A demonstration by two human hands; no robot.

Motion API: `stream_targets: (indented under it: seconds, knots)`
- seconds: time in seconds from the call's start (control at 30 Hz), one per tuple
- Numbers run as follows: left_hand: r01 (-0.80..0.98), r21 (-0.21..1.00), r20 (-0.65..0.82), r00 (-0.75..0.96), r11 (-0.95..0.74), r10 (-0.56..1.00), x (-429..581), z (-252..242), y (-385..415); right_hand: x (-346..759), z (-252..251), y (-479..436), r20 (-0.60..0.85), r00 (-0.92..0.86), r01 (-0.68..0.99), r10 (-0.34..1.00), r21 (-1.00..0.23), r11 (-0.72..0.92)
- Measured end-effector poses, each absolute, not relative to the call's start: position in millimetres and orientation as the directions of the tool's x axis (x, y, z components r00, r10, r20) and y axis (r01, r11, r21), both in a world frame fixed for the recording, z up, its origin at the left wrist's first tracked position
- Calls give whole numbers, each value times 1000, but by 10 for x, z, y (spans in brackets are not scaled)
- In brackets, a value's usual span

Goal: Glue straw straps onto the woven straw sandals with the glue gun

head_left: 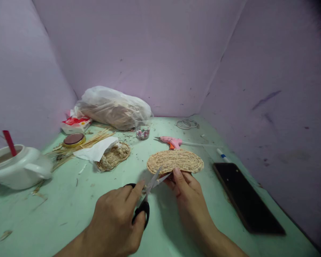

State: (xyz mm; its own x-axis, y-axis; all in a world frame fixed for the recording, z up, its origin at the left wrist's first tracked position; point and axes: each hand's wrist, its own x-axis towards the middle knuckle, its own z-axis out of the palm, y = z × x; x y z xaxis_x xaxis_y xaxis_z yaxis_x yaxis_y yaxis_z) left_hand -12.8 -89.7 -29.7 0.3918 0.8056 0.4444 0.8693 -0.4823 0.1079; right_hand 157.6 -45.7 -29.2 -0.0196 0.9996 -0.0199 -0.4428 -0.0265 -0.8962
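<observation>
While in L hand (115,221), scissors (149,188) at mat (175,161)

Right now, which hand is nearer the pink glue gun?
Right. The right hand pinches the near edge of the woven oval mat, with the pink glue gun just beyond it. The left hand, holding the scissors, sits farther back and left.

I find no legible text, brand, number or sign anywhere in my head-camera view. 1 item carries printing: the red-and-white packet (76,124) at the back left of the table, beside the plastic bag (113,107). Its markings are too small and blurred for me to read.
</observation>
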Motion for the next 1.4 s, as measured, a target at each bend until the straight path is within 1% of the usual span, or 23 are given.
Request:
stream_targets:
  seconds: [0.13,0.3,0.43,0.57,0.7,0.9,0.97,1.07,1.23,1.4]
  knots:
    - [864,159,431,375,-478,821,-95,-321,-892,1536,-302,-513,-11,-36,-372,999,-928,-23]
    - [858,234,381,353,-458,855,-87,-354,-909,1513,-336,-568,60,11,-248,998,-967,61]
    - [858,254,319,362,-447,876,-82,-363,-907,1494,-359,-590,107,37,-223,994,-968,112]
    - [865,261,265,362,-428,894,-69,-375,-901,1486,-393,-599,104,-1,-209,995,-973,101]
    - [882,247,201,357,-400,912,-51,-373,-900,1470,-422,-613,91,-37,-219,995,-972,81]
    - [890,253,81,371,-380,925,-2,-326,-896,1436,-401,-640,52,-29,-283,998,-958,42]
    - [891,236,52,386,-387,921,19,-308,-899,1435,-390,-639,41,-17,-309,999,-951,33]
    - [892,198,44,407,-407,912,41,-294,-904,1444,-376,-633,29,-5,-334,1000,-942,26]
    - [890,130,88,429,-438,899,55,-314,-898,1454,-342,-625,7,15,-342,1000,-940,12]
    - [890,103,84,438,-445,895,55,-351,-892,1447,-324,-611,-10,38,-370,999,-929,5]
